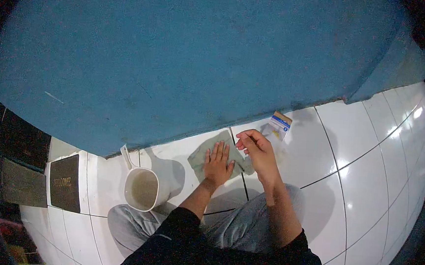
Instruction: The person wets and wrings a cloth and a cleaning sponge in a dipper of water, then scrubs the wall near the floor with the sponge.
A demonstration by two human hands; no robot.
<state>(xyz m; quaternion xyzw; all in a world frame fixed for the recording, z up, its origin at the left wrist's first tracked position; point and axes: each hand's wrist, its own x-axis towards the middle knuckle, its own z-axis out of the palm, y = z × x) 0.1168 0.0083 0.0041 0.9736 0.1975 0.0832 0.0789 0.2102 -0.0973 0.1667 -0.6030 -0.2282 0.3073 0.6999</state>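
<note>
On the white tiled floor, near the blue wall, we rest our left hand on a grey-green cloth, palm down, fingers spread wide. Our right hand is raised by the cloth's right edge, fingers curled; we cannot tell whether they pinch anything. To work the cloth well, we should likely keep the left palm flat, press evenly and stay clear of the white dipper.

There are two hands, one cloth, one dipper, one packet and one doormat
</note>
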